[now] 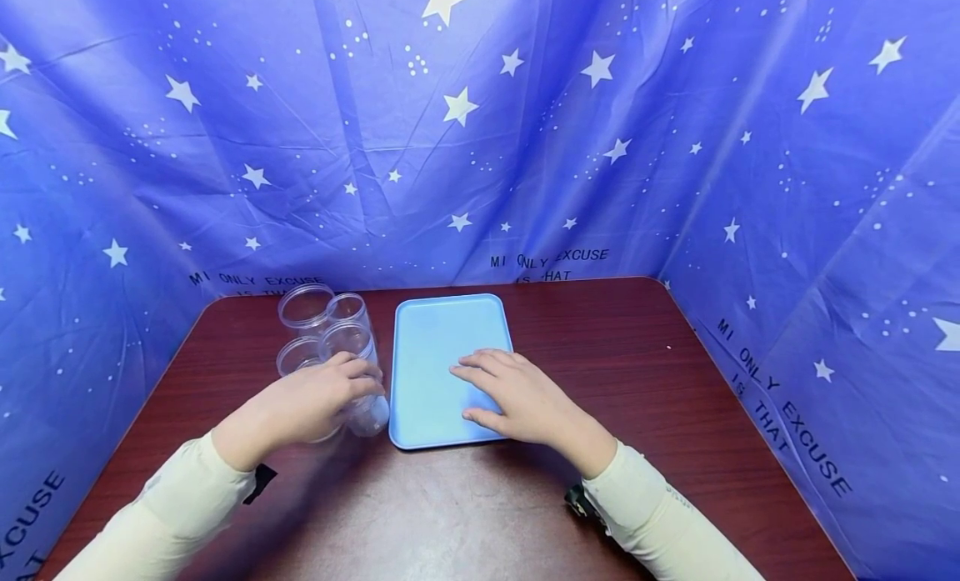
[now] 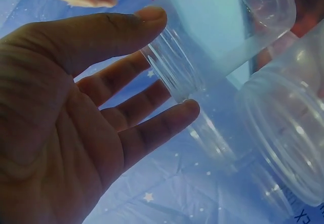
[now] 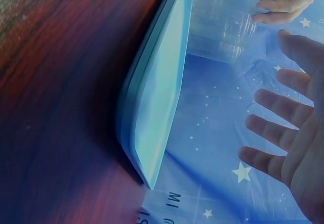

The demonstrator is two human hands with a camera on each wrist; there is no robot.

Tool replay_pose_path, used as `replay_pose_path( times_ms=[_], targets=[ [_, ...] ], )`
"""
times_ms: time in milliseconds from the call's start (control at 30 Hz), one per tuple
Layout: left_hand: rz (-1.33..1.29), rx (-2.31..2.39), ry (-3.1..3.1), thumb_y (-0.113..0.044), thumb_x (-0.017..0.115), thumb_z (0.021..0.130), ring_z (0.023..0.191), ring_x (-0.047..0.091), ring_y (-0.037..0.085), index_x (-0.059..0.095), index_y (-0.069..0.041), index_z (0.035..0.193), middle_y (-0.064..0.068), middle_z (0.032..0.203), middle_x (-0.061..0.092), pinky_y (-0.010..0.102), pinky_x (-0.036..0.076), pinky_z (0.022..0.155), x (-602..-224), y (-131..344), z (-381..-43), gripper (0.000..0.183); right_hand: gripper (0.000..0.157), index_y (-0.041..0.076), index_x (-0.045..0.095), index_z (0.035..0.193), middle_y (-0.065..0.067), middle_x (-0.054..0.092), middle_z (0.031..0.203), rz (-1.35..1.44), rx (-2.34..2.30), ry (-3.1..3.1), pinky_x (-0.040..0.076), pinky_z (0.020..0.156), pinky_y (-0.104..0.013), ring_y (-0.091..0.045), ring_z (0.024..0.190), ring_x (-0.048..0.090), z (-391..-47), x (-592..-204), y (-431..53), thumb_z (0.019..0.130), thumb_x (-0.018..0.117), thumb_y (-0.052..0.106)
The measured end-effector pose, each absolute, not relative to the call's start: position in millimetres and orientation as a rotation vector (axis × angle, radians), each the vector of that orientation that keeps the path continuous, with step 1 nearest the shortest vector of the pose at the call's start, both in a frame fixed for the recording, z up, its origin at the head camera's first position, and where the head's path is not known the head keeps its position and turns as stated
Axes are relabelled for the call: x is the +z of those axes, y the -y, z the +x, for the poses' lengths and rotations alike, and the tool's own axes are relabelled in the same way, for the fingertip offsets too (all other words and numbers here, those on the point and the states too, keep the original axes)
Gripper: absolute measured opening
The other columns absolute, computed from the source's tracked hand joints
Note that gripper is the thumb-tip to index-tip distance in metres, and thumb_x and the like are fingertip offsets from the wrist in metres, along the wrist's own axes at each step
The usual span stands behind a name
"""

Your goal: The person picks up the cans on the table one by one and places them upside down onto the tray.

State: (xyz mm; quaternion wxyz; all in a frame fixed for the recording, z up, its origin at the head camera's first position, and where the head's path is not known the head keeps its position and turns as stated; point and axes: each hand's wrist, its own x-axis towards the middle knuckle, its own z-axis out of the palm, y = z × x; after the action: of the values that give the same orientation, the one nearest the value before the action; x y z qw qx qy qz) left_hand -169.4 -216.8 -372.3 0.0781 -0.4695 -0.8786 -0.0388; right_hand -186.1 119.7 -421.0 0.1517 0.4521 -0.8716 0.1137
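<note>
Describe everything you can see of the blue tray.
The tray is a smooth, light blue, plastic-looking rectangle with rounded corners and a raised rim. It lies flat on the dark reddish table, right of the clear containers. The right hand hovers over its right side, apparently without touching it.

Four clear jars (image 1: 348, 343) can be counted by their round rims; the left hand (image 1: 318, 402) covers part of the group, so whether a fifth stands there cannot be told. There is one blue tray (image 1: 438, 348) and one worktop (image 1: 600, 339). With the right hand (image 1: 528, 398), the hands make two, with two pale sleeves (image 1: 180, 502) and two dark objects at the cuffs (image 1: 579, 502)
</note>
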Motion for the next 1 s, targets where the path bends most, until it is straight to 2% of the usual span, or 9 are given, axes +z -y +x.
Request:
replay_pose_path(
  times_ms=[200, 467, 700, 1000],
  targets=[
    [-1.389, -0.130, 2.613, 0.009, 0.071, 0.072, 0.110, 0.061, 0.027, 0.073, -0.011, 0.113, 0.007, 0.120, 0.067, 0.044, 0.057, 0.090, -364, 219, -165, 0.046, 0.056, 0.017, 0.058, 0.144, -0.001, 0.062, 0.139, 1.295, 0.341, 2.483, 0.045, 0.111, -0.045, -0.022, 0.133, 0.054, -186, -421, -121, 0.097, 0.067, 0.045],
    [-1.416, -0.174, 2.463, 0.006, 0.074, 0.063, 0.109, 0.061, 0.029, 0.071, -0.011, 0.113, 0.006, 0.120, 0.067, 0.044, 0.055, 0.090, -357, 219, -163, 0.053, 0.055, 0.016, 0.059, 0.143, 0.001, 0.062, 0.138, 1.276, 0.334, 2.480, 0.046, 0.110, -0.044, -0.021, 0.132, 0.055, -185, -423, -123, 0.098, 0.066, 0.046],
    [-1.362, -0.330, 2.439, 0.004, 0.086, 0.068, 0.120, 0.058, 0.029, 0.070, -0.012, 0.118, 0.006, 0.129, 0.064, 0.045, 0.054, 0.094, -359, 219, -163, 0.056, 0.053, 0.016, 0.060, 0.142, 0.001, 0.062, 0.138, 1.254, 0.365, 2.480, 0.047, 0.108, -0.044, -0.020, 0.131, 0.056, -184, -423, -126, 0.097, 0.067, 0.044],
    [-1.223, -0.511, 2.434, 0.004, 0.087, 0.072, 0.124, 0.057, 0.031, 0.069, -0.008, 0.121, 0.011, 0.132, 0.062, 0.038, 0.044, 0.103, -368, 215, -162, 0.054, 0.053, 0.016, 0.060, 0.141, 0.002, 0.062, 0.138, 1.197, 0.382, 2.492, 0.045, 0.110, -0.042, -0.019, 0.131, 0.055, -182, -421, -132, 0.097, 0.068, 0.043]
  ],
)
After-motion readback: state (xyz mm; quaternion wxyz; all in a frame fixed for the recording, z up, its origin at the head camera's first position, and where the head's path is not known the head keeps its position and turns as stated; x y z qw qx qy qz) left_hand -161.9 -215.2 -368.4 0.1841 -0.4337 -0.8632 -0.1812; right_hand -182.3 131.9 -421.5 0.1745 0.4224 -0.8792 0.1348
